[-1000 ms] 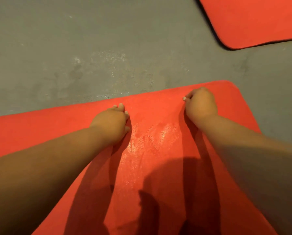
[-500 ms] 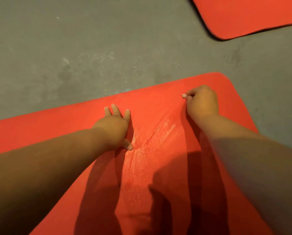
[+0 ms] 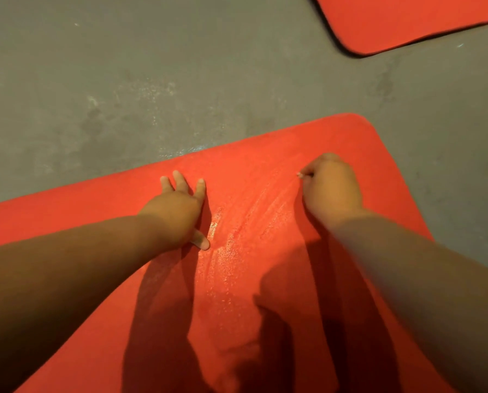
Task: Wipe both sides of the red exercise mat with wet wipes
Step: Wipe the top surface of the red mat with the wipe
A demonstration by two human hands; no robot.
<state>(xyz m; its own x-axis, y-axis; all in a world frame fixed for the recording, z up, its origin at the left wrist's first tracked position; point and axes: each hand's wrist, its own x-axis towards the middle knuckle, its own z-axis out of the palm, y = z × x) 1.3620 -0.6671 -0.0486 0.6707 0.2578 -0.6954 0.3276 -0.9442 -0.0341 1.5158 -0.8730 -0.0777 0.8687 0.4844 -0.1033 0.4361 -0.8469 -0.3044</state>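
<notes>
Glistening red mat (image 3: 265, 165) lies on grey floor (image 3: 180, 66).

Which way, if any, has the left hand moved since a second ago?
Yes: the left hand has drawn back from the far edge of the red mat, toward the person. Its fingers have spread.
</notes>
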